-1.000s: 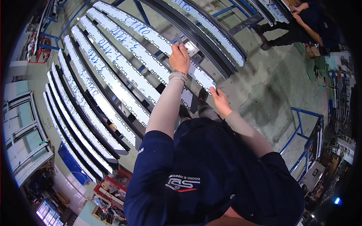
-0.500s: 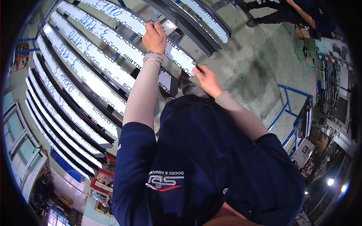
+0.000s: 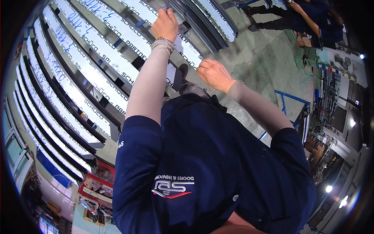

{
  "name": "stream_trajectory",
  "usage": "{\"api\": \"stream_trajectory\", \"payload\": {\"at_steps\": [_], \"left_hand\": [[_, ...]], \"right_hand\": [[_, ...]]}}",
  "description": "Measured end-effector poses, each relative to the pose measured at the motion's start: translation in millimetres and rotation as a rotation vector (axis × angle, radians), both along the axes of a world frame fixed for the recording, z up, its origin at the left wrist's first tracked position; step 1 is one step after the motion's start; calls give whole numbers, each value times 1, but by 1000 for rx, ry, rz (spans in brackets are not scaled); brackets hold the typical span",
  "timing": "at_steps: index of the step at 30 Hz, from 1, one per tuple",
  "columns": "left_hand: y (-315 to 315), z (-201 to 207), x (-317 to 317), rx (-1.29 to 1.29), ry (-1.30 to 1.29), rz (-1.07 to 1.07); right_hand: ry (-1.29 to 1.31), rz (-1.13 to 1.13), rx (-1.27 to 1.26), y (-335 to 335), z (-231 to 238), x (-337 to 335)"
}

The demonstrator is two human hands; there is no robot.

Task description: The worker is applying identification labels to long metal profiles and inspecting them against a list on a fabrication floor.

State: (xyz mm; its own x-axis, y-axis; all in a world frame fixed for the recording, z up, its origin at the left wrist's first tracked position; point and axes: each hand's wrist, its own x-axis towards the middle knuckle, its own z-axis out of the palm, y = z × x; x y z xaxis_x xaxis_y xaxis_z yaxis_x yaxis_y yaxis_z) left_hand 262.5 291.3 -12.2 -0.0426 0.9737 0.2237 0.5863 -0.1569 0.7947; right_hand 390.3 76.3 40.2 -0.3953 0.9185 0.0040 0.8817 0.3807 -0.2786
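My left hand (image 3: 165,25) is closed in a pinch over a long film-covered profile (image 3: 186,47); what its fingers hold, if anything, is too small to make out. My right hand (image 3: 216,75) is beside the near end of that profile, its fingers curled together. Whether it grips the profile's end or something small is hidden. The profile has white protective film with dark print and lies alongside several similar film-covered profiles (image 3: 97,80), some marked by hand in blue.
Dark profiles (image 3: 202,29) lie beyond my hands. At the right are a blue metal frame (image 3: 292,96) and a grey-green floor (image 3: 259,66). Another person (image 3: 307,19) stands at the far right. A red rack (image 3: 97,181) with supplies is at the lower left.
Both hands have shifted slightly to the right, the left also upward. My right hand's fingers are more curled. The view has turned a little, and the other person shows more fully.
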Motion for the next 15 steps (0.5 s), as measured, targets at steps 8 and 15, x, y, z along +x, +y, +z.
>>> {"api": "stream_trajectory", "payload": {"at_steps": [8,15], "left_hand": [[3,-2,-3,-7,8,-42],[8,-7,-3,14,77,-44]], "right_hand": [[-243,126,-91,15,20,-9],[-358,241,-99,19,22,-7]]}}
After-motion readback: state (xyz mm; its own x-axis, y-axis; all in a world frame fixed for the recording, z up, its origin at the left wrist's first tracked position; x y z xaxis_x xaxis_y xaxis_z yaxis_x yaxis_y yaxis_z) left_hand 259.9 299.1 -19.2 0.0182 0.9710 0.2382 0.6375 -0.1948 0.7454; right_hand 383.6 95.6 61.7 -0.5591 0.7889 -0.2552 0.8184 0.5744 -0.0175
